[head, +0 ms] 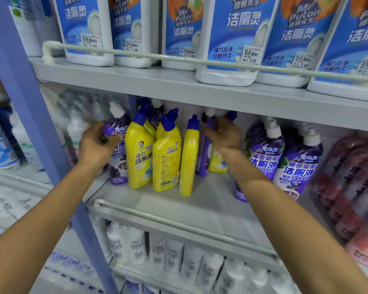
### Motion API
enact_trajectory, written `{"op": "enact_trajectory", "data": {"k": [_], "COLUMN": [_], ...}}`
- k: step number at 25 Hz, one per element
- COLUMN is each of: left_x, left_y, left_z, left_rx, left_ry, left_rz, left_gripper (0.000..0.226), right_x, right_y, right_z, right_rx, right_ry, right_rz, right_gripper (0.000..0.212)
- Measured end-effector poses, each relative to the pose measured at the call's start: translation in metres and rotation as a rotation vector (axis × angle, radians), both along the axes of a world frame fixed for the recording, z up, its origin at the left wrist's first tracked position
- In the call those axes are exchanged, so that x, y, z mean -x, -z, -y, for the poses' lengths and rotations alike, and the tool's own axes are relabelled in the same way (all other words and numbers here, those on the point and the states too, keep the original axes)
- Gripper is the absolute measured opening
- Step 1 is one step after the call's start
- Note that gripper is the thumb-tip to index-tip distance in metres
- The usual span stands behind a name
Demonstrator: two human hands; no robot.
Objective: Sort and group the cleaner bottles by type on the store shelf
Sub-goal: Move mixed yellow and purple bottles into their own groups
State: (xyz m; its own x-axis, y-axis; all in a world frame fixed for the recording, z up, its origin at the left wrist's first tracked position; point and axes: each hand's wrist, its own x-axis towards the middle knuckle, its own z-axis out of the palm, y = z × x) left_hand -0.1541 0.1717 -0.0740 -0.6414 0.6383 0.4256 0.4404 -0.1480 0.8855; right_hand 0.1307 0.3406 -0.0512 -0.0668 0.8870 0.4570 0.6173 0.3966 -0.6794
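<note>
On the middle shelf (200, 200) stand several yellow cleaner bottles (139, 153) with blue caps, flanked by purple bottles with white caps. My left hand (96, 143) grips a purple bottle (117, 132) at the left end of the yellow group. My right hand (224, 134) closes around the neck of another purple bottle (204, 153) standing between a yellow bottle (189, 160) and one behind my wrist. Two more purple bottles (266, 147) stand to the right of my right arm.
Pink bottles (353, 183) fill the shelf's right end, clear ones (77, 124) the left. White-and-blue bottles (229, 39) line the upper shelf behind a rail (179, 58). Small white bottles (189, 262) sit below. A blue upright post (36, 128) stands at left.
</note>
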Motion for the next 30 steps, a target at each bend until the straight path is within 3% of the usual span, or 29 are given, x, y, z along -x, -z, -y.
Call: {"op": "enact_trajectory", "data": {"k": [4,10,17,24,30], "left_x": [0.002,0.008,-0.023,-0.065,-0.125], "left_y": [0.01,0.014,-0.005,-0.004,0.009], "left_z": [0.001,0.015,0.055,0.09,0.049], "left_rx": [0.012,-0.049,-0.125,-0.182,-0.183], "left_ry": [0.064,0.001,-0.047,0.162,0.409], "left_rz": [-0.059,-0.052,-0.137,-0.065,0.009], "left_gripper": [0.03,0.038,0.039,0.039,0.038], "right_x": [0.016,-0.014,-0.059,-0.102,-0.092], "right_y": [0.014,0.017,0.015,0.027,0.054], "right_z": [-0.001,0.002,0.063,0.099,0.106], "right_rx": [-0.098,-0.134,-0.154,-0.001,0.115], "right_ry": [0.103,-0.02,-0.151,-0.248,-0.286], "right_rz": [-0.073,0.023,-0.134,-0.292,-0.403], "right_gripper": [0.04,0.033,0.04,0.048,0.051]}}
